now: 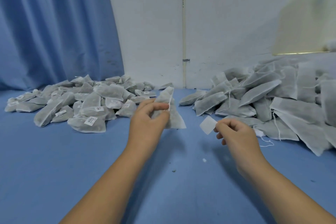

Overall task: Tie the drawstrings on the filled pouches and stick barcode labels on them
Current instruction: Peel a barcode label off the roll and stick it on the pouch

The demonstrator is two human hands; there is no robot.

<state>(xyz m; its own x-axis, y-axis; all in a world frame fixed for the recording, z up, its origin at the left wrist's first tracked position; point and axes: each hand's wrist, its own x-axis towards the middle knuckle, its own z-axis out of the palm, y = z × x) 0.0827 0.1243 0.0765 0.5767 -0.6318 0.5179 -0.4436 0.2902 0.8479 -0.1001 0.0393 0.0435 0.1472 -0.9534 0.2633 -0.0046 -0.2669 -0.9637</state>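
**A:** Where is the one being worked on?

**B:** The pouch point(171, 114) is lifted off the blue tabletop point(72, 160), between the two heaps. The left hand point(147, 120) grips it near the gathered neck, fingers and thumb curled round the fabric. The drawstring point(170, 102) runs down just beside the fingertips.

**A:** And the other hand?

**B:** The right hand point(236, 136) pinches a small white label point(208, 125) by one corner, near the pouch but apart from it.

**A:** How do you expect the pouch to handle?

**B:** Light and soft, I judge. The fabric looks thin and mesh-like and the greyish filling looks loose, so it should sag and shift under pressure. The neck seems the sound place to hold. For sticking, the flat belly probably wants support from behind. The label looks flimsy and is likely tacky on one side, so only an edge should be touched.

**A:** Anything readable?

**B:** Not on the held label; the face turned this way shows plain white. In the left heap point(81, 100) many pouches carry white stickers with dark barcode bars, clearest on the front sticker point(91, 120). The print is too small to read. The right heap point(272, 96) shows no stickers, only loose strings. I see no brand anywhere.
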